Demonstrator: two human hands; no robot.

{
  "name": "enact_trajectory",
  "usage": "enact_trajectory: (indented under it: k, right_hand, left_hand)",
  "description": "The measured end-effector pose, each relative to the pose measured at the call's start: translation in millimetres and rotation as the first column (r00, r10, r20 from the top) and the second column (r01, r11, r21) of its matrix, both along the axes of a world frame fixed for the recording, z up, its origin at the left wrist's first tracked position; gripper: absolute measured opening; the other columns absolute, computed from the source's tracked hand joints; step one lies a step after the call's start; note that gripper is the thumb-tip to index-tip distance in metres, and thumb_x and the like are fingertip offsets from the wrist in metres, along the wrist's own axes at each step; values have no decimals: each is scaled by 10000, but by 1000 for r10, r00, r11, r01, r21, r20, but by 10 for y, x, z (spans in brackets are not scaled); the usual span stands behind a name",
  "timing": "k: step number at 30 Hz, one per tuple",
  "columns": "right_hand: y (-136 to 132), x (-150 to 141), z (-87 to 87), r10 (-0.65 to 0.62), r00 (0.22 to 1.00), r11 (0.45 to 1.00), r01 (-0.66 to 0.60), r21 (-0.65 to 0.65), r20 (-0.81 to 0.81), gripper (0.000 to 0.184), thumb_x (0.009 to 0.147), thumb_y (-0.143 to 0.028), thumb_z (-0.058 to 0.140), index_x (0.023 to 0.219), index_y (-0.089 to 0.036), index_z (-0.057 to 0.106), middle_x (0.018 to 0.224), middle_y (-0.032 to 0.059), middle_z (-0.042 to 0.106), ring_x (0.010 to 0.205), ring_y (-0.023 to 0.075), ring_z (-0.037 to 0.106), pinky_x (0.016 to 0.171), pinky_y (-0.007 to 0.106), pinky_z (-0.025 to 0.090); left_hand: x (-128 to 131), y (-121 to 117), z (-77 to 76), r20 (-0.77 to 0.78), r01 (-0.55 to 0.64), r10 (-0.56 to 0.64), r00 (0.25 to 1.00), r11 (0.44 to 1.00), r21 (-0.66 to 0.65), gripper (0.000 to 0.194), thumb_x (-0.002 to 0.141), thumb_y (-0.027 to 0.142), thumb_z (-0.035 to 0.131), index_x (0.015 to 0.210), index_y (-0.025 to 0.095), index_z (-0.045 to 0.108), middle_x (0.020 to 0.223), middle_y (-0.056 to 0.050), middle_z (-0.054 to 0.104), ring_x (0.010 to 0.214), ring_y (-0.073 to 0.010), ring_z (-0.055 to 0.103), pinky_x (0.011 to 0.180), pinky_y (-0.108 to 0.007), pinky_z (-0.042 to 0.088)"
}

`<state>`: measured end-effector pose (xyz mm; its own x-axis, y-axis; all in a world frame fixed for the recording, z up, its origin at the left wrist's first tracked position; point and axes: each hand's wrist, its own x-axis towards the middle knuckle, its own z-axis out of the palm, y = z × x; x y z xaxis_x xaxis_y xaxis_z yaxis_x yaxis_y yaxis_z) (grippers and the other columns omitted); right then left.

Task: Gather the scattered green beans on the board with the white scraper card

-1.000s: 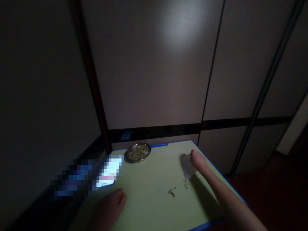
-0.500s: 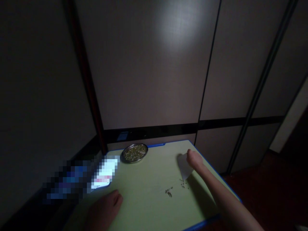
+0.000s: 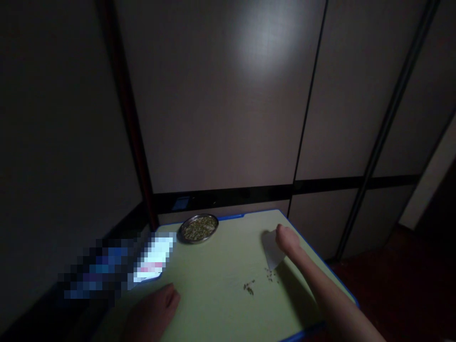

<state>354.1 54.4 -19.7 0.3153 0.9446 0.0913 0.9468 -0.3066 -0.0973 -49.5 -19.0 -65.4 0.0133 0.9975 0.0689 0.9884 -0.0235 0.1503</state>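
Observation:
My right hand [image 3: 288, 240] is closed on a thin white piece that looks like paper [image 3: 272, 250]. The piece narrows toward its lower end, close above a scatter of small dark seed-like bits [image 3: 270, 275]. A second small cluster of dark bits [image 3: 249, 287] lies to the left on the pale green tabletop [image 3: 213, 304]. My left hand [image 3: 156, 308] is by the table's near left side, its fingers curled together; whatever may be inside is hidden. Toward the back left stands a round metal plate [image 3: 182, 236] holding many small greenish and pale pieces.
A bright, blurred-out rectangle [image 3: 155, 259] lies at the table's left edge, beside a dark pixelated area [image 3: 103, 266]. The table has a blue rim [image 3: 231, 217]. Behind it rise tall cabinet panels [image 3: 221, 118] with a black horizontal strip. Dark reddish floor [image 3: 388, 270] shows at right.
The whole view has shifted very slightly. Both hands, the white piece, the dark bits and the plate keep nearly the same places on the table.

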Motion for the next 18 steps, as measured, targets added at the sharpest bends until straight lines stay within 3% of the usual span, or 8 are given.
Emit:
enact_trajectory:
  k: [4, 18]
  right_hand:
    - [-9, 21, -2, 5, 1000, 1000, -5, -10, 0, 315, 873, -122, 398, 1125, -120, 587, 1065, 194, 663, 978, 250, 653, 785, 321, 469]
    - [-125, 171, -63, -13, 1000, 1000, 13, 8, -10, 294, 879, -142, 387, 1096, -126, 585, 1034, 177, 677, 963, 247, 659, 761, 313, 477]
  left_hand:
    - [-17, 26, -45, -4, -2, 2, 1000, 1000, 7, 292, 883, 339, 332, 716, 237, 549, 687, 0, 649, 637, -149, 576, 565, -261, 250]
    - [-1, 10, 12, 36, 1, 0, 999, 1000, -16, 311, 886, 337, 304, 714, 237, 543, 730, -13, 666, 667, -157, 600, 585, -260, 286]
